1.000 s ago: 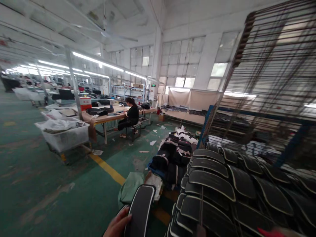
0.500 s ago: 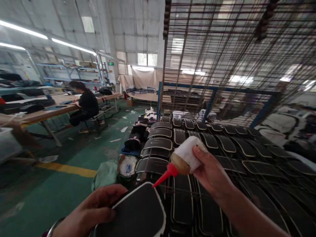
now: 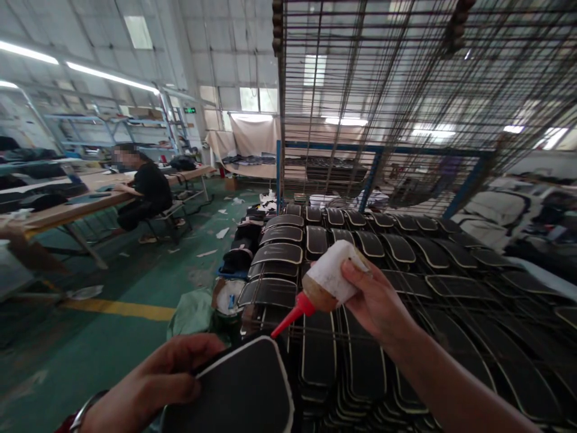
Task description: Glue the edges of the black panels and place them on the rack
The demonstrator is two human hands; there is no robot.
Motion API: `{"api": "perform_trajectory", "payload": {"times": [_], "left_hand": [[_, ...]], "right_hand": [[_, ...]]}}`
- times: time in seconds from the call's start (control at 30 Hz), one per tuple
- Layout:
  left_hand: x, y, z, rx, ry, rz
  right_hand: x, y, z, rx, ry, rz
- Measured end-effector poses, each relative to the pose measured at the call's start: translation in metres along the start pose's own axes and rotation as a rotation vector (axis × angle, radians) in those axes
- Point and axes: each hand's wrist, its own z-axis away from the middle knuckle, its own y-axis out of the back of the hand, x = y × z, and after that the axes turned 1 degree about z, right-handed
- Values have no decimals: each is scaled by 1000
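My left hand grips the left edge of a black panel with rounded corners and a pale line along its rim. The panel's lower part runs out of view. In my right hand is a glue bottle, wrapped in white and tipped down to the left. Its long red nozzle ends at the panel's top corner, at the pale line. Whether the tip touches the rim I cannot tell. Brownish contents show near the bottle's neck.
Rows of similar black panels lie on a rack to the right, below a raised wire grid. A bucket and a green sack stand at centre left. A person sits at a long table.
My view has shifted slightly, so the surroundings sit further left and higher. The nozzle tip has stayed at the panel's top corner, and both hands keep their hold.
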Motion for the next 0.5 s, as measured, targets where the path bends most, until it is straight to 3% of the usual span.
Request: {"api": "perform_trajectory", "payload": {"times": [0.27, 0.5], "left_hand": [[3, 0, -3, -55, 16, 39], [8, 4, 1, 20, 10, 41]], "right_hand": [[3, 4, 0, -12, 0, 4], [5, 5, 5, -7, -32, -5]]}}
